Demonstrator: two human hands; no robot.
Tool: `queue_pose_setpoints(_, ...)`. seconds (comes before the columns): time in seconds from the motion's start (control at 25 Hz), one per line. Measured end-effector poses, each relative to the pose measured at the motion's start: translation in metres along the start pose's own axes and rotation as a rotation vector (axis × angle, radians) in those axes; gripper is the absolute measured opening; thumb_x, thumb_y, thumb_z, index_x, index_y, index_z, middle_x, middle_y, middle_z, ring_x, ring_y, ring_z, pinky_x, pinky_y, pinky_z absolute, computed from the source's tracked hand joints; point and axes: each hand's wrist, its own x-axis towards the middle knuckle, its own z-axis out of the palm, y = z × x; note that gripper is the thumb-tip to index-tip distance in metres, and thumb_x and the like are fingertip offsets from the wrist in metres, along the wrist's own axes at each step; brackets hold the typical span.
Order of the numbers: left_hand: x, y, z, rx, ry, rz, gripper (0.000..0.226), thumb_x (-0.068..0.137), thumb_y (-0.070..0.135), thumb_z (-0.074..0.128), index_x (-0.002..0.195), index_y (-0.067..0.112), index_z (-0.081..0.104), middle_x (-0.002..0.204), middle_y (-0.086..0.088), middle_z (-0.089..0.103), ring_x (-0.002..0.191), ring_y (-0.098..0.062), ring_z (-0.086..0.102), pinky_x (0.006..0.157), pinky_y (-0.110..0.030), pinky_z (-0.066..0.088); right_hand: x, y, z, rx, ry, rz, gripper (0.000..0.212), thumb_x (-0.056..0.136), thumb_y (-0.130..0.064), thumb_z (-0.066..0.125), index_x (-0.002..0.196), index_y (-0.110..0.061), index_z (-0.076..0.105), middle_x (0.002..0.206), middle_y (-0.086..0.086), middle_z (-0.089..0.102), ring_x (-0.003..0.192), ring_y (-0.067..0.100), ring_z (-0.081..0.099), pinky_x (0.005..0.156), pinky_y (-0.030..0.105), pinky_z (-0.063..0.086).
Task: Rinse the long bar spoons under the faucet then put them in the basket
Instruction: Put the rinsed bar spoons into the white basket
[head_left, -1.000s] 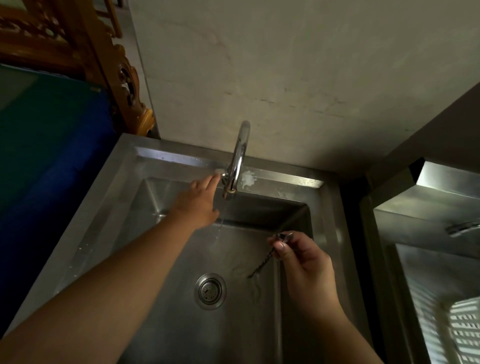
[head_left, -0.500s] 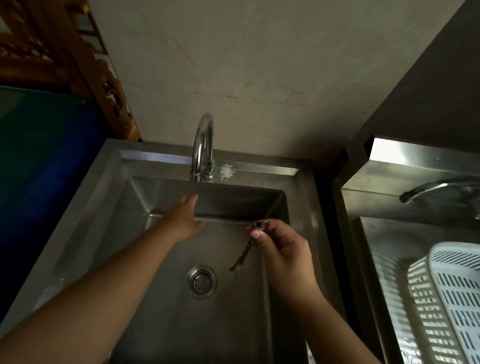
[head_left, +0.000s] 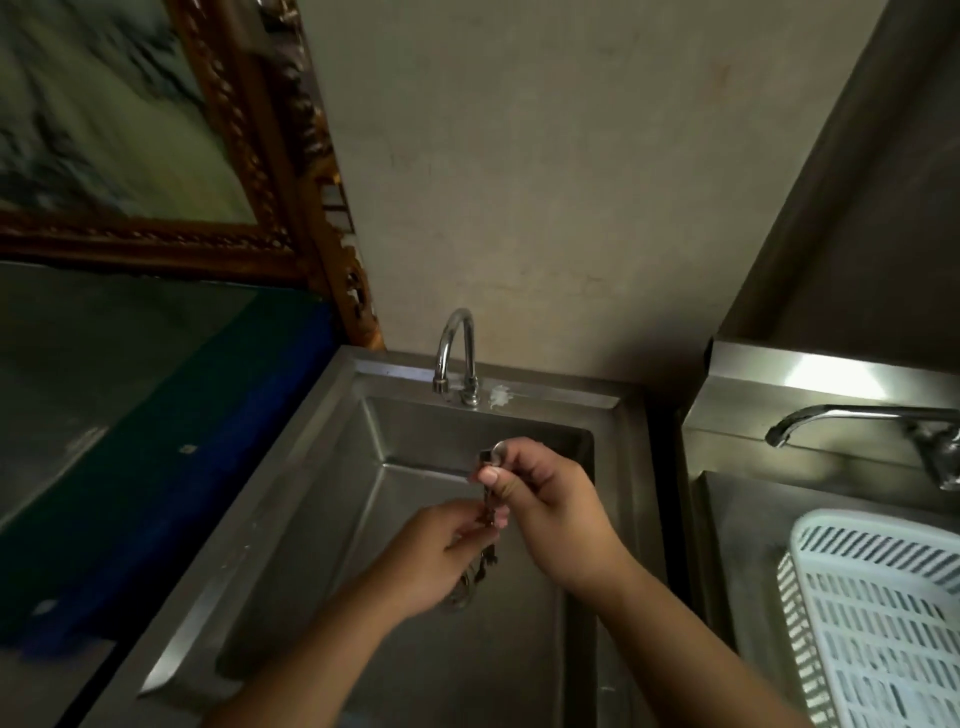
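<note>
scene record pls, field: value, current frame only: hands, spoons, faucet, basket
right hand: pinches the upper end of the bar spoons, over the sink
left hand: fingers grip the spoons' shafts lower down
bar spoons: held roughly upright above the basin; count unclear
faucet: gooseneck at the sink's back rim; no stream visible
basket: white slotted plastic, in the neighbouring sink to the right; no spoons visible in it
stage: spoons not yet in the basket

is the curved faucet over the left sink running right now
Off, apparently: no stream shows below the curved chrome faucet spout, and the steel sink shows no splash.
</note>
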Motion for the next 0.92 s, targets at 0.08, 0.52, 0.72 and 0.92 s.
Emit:
queue_pose_setpoints(0.08,-0.013,0.027,-0.006,-0.021,0.032,0.071,0.016,0.098,0.026,0.067,0.100,0.037,0.078,0.101,0.006,0.082,0.101,-0.005,0.074,0.090,-0.026,0.055,-0.006,-0.028,-0.008,0.023,-0.008,-0.045,0.018,0.099,-0.015,0.061,0.081,-0.020,0.064,0.068,0.006,0.060,0.067,0.026,0.059,0.070,0.050,0.052)
queue_pose_setpoints(0.52,-0.063,0.112,-0.058,-0.077,-0.074,0.288,0.033,0.094,0.017,0.073,0.076,0.043,0.081,0.076,0.018,0.079,0.077,0.003,0.070,0.073,-0.015,0.053,-0.048,-0.130,0.009,-0.039,0.290,-0.044,0.021,0.097,-0.008,0.065,0.115,-0.014,0.074,0.101,0.008,0.079,0.094,0.027,0.075,0.082,0.039,0.063)
queue_pose_setpoints(0.72,-0.089,0.102,-0.069,-0.246,-0.168,0.303,0.013,0.090,0.028,0.076,0.097,0.022,0.085,0.094,-0.006,0.084,0.090,-0.016,0.075,0.084,-0.029,0.056,-0.093,-0.121,0.053,-0.044,0.408,0.145,0.014,0.093,-0.009,0.069,0.105,-0.009,0.077,0.087,0.003,0.080,0.078,0.012,0.076,0.073,0.026,0.061)
queue_pose_setpoints(0.92,-0.111,0.081,-0.061,-0.336,-0.249,0.199,0.010,0.084,0.031,0.079,0.086,0.023,0.086,0.085,-0.008,0.083,0.082,-0.018,0.076,0.092,-0.054,0.059,-0.123,-0.116,0.072,0.073,0.446,0.280,0.016,0.095,-0.014,0.068,0.096,0.000,0.074,0.082,0.021,0.073,0.073,0.025,0.068,0.074,0.040,0.059)
